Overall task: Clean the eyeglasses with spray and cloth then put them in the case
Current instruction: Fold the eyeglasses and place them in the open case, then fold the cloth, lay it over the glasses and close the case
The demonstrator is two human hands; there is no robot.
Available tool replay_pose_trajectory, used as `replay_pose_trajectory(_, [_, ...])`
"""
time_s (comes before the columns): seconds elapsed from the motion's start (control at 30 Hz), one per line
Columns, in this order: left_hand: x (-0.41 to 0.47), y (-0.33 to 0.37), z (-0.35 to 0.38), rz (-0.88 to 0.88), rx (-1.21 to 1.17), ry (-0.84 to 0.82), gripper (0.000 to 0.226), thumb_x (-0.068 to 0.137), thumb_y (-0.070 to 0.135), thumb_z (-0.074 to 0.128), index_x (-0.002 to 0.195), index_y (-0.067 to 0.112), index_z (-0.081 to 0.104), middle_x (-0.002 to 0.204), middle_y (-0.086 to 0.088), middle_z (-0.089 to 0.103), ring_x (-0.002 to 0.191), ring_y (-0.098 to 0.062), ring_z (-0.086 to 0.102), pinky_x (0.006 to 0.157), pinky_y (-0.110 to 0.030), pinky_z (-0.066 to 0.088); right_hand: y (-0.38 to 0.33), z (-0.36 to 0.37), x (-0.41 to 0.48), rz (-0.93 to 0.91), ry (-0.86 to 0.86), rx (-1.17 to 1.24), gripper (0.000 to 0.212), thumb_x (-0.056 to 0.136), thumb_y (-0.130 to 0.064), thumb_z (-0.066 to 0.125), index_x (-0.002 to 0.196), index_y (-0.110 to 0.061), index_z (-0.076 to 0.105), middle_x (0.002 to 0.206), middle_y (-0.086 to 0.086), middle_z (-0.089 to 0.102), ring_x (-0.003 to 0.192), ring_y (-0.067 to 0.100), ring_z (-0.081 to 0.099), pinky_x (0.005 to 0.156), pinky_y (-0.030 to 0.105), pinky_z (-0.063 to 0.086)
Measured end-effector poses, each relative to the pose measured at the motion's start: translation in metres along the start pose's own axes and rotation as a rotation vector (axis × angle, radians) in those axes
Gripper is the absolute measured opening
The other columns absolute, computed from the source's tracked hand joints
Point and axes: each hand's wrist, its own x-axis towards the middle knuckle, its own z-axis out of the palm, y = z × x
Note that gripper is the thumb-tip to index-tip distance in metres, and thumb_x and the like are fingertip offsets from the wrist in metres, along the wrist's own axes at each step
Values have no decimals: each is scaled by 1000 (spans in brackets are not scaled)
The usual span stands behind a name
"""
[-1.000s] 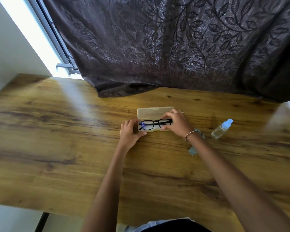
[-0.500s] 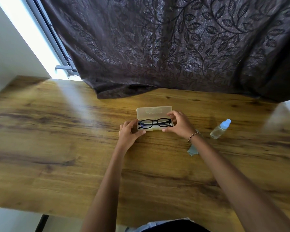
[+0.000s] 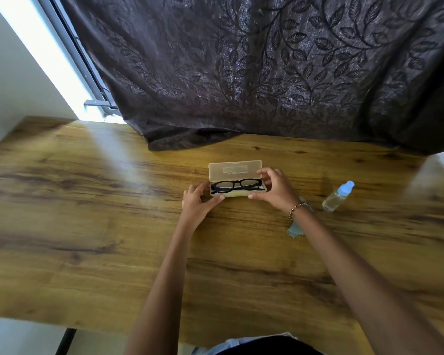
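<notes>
Black-framed eyeglasses [image 3: 236,185] lie folded inside an open, pale yellow translucent case [image 3: 235,170] on the wooden table [image 3: 87,213]; its lid stands up at the back. My left hand [image 3: 196,204] grips the case's left end, thumb along the front edge. My right hand [image 3: 274,190] holds the right end, fingers curled over the lid's corner and thumb at the front. A small clear spray bottle [image 3: 337,196] with a pale blue cap lies to the right. A grey-blue cloth [image 3: 296,230] shows partly under my right wrist.
A dark leaf-patterned curtain [image 3: 267,73] hangs over the table's far edge, just behind the case. A bright window strip [image 3: 49,60] and its frame run along the left. The table's near edge lies close to my body.
The glasses have settled flat into the case. My right hand has shifted from over the glasses to the case's right end and lid corner. My left hand stays put.
</notes>
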Motion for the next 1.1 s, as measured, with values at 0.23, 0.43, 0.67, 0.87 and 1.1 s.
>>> replay_pose_trajectory(0.23, [0,1,1,-30,-25,1,75,78,57,66,143,31,40,123,11,39,126,-17,33,107,-48,36,1,0,1,13,-7,1,65,67,-27,85,123,-20,53,124,3,47,111,15,50,84,22,40])
replay_pose_trajectory(0.43, [-1,4,0,-14,-21,14,71,80,55,65,142,28,41,120,11,40,122,-15,35,106,-46,37,2,0,1,16,-24,-16,62,69,-28,83,123,-21,53,126,2,47,115,14,49,86,24,41])
replay_pose_trajectory(0.67, [-4,1,1,-20,-140,17,67,81,51,66,140,28,44,126,7,40,122,-15,38,106,-42,40,2,-20,-5,3,-9,12,56,72,-23,82,121,-17,55,120,0,49,104,12,51,84,22,44])
replay_pose_trajectory(0.87, [-33,15,17,149,-232,385,36,90,41,59,121,23,57,105,9,52,97,-11,53,81,-24,47,31,-55,-33,71,42,-261,24,87,-20,67,110,-13,62,106,1,62,97,12,56,89,29,49])
replay_pose_trajectory(1.1, [-62,55,52,358,-151,259,15,94,19,55,107,25,56,95,11,57,85,-1,54,77,-15,45,45,-52,-55,291,168,-274,34,82,-44,70,87,-11,63,75,4,66,77,19,63,76,35,51])
